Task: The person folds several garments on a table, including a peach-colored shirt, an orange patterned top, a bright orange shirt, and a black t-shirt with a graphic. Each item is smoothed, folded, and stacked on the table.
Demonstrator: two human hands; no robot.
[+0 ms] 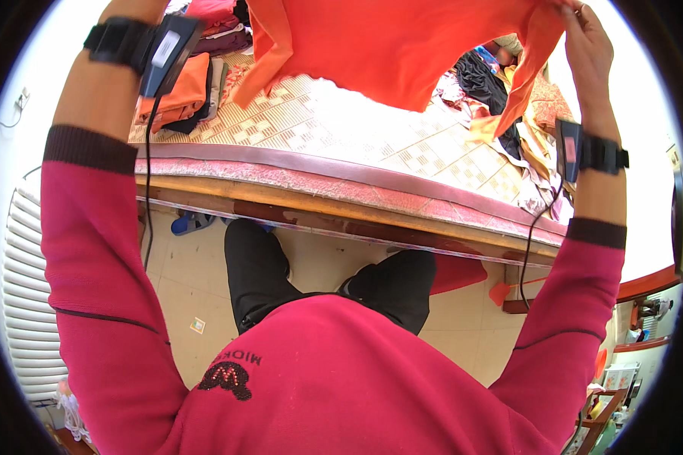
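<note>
An orange long-sleeved garment [370, 51] hangs spread out above the bed, its upper part cut off by the top edge of the view. My right hand [591, 57] grips it near its upper right, and one sleeve dangles below on that side. My left hand is beyond the top edge; only its forearm and wrist strap show. Under the garment lies a patterned bed mat [267, 128]. A stack of folded clothes [179, 99], orange on top, sits on the mat to the left. Loose crumpled clothes [484, 85], among them black and yellow pieces, lie to the right.
More folded clothes [222, 40] lie farther back left. The bed's wooden edge [330, 205] runs across in front of my knees. Blue slippers [190, 223] are on the floor, with a white radiator [31, 290] at left. Cables hang from both wrist devices.
</note>
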